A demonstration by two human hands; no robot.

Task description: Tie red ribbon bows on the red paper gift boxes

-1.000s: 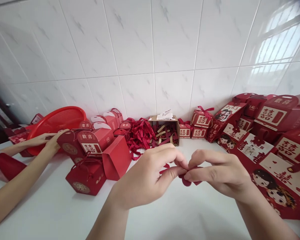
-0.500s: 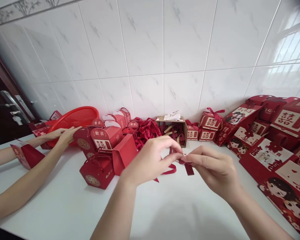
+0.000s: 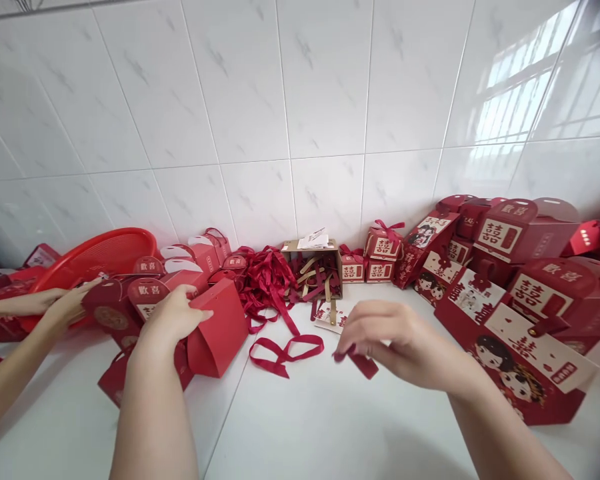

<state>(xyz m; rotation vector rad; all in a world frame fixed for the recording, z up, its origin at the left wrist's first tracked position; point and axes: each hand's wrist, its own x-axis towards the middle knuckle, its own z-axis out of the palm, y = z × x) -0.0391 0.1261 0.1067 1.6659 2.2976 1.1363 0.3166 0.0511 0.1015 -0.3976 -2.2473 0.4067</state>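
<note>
My left hand (image 3: 173,317) reaches over the stacked red gift boxes at the left, its thumb apart from the fingers, beside a plain red box (image 3: 219,327). Whether it grips a box is hidden. Right of centre, above the white table, my right hand (image 3: 387,343) pinches a short dark red strap (image 3: 364,365). A loose loop of red ribbon (image 3: 285,357) lies on the table between my hands. Behind my right hand is a flat printed card (image 3: 330,316).
An open cardboard box (image 3: 336,252) of straps stands by the tiled wall, beside a ribbon heap (image 3: 267,273). Printed gift boxes (image 3: 520,373) crowd the right. Another person's hands (image 3: 63,307) are at a red basket (image 3: 143,241) on the left.
My hands have parted: the left has moved left to the stacked boxes, while the right keeps the dark red strap. The view has turned to the right.
</note>
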